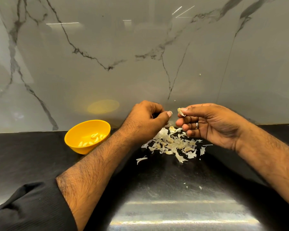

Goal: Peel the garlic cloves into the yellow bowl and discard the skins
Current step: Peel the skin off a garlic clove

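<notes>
My right hand (208, 124) pinches a small garlic clove (181, 112), partly skinned, between thumb and fingertips above the skin pile. A short gap to its left, my left hand (147, 119) hovers with curled fingers and its thumb stretched toward the clove; whether it holds a scrap of skin is hidden. The yellow bowl (74, 139) stands on the black counter at the left, against the wall, with several peeled cloves (92, 140) inside. A heap of papery garlic skins (173, 145) lies on the counter under both hands.
A grey marble-patterned wall (140, 55) rises right behind the black counter (23, 155). Loose skin flakes (141, 159) lie scattered in front of the pile. Near me the counter surface shines with a bright reflection (182, 212).
</notes>
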### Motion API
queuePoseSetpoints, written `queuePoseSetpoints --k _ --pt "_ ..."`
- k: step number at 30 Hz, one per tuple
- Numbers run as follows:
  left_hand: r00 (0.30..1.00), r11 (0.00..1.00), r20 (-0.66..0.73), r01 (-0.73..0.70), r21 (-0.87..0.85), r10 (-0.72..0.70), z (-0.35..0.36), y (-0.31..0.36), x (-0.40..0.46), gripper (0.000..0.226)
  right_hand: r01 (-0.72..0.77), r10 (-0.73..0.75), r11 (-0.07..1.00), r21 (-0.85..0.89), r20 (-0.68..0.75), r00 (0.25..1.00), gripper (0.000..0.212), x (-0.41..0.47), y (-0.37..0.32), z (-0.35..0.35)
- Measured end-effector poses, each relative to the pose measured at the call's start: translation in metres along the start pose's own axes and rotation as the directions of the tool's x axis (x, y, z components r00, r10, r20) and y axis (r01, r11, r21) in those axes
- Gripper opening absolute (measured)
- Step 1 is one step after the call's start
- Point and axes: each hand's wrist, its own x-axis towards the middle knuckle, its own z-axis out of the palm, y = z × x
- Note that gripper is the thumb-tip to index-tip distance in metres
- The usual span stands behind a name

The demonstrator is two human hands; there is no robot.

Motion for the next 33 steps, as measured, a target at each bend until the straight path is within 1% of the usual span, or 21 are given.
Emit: queuePoseSetpoints --k 1,2,3,4,5,7,8,12,15,21,24,28,33 --pt "1.000 1.000 -0.006 -0.004 0.016 0.004 -0.001 -0.001 0.001 0.025 0.001 -0.001 1.000 0.004 -0.003 1.000 0.031 0.000 0.000 0.000" --pt "1.000 1.000 -0.005 -0.009 0.025 0.009 -0.002 -0.002 0.001 0.014 0.005 -0.005 1.000 0.007 -0.006 1.000 0.032 0.000 0.001 0.000" --pt "1.000 0.999 0.002 -0.028 0.037 0.028 -0.003 -0.002 0.001 0.011 0.009 -0.009 1.000 0.008 -0.011 1.000 0.033 0.000 0.001 0.000" --pt "0.999 0.998 0.004 -0.047 0.046 0.047 -0.003 -0.002 0.001 0.017 0.015 -0.015 1.000 0.006 -0.017 1.000 0.034 0.000 0.001 -0.001" --pt "0.998 0.997 -0.004 -0.066 0.039 0.066 -0.003 -0.003 0.001 0.016 0.023 -0.023 1.000 -0.001 -0.025 0.999 0.034 0.000 0.001 -0.001" --pt "0.993 0.995 -0.049 -0.102 0.017 0.103 -0.004 0.000 0.000 0.007 0.035 -0.036 0.999 -0.025 -0.038 0.999 0.031 0.000 0.001 -0.002" --pt "0.989 0.992 -0.068 -0.127 0.017 0.128 -0.004 0.001 0.000 0.006 0.036 -0.038 0.999 -0.037 -0.043 0.998 0.030 0.000 0.001 -0.002" --pt "0.974 0.978 -0.094 -0.207 0.022 0.208 -0.005 0.002 -0.001 0.008 0.027 -0.030 0.998 -0.064 -0.047 0.998 0.028 0.002 0.004 0.000" --pt "0.966 0.968 -0.088 -0.238 0.081 0.244 -0.004 0.003 -0.002 0.007 0.010 -0.012 0.998 -0.062 -0.042 0.999 0.031 0.001 0.004 0.001" --pt "0.964 0.959 -0.085 -0.237 0.155 0.252 0.000 0.004 -0.003 0.008 -0.040 0.039 0.999 -0.016 -0.039 0.998 0.026 0.001 0.004 0.003" --pt "0.958 0.948 -0.066 -0.262 0.180 0.278 0.001 0.006 -0.004 0.009 -0.049 0.048 0.998 -0.027 -0.022 0.999 0.024 0.001 0.004 0.002" --pt "0.949 0.929 -0.053 -0.292 0.227 0.311 0.001 0.007 -0.004 0.013 -0.036 0.035 0.998 -0.045 -0.023 0.999 0.021 0.001 0.004 0.002" --pt "0.948 0.919 -0.030 -0.299 0.258 0.317 0.000 0.007 -0.004 0.018 0.011 -0.014 0.999 -0.042 -0.056 0.998 0.020 0.001 0.004 0.003"
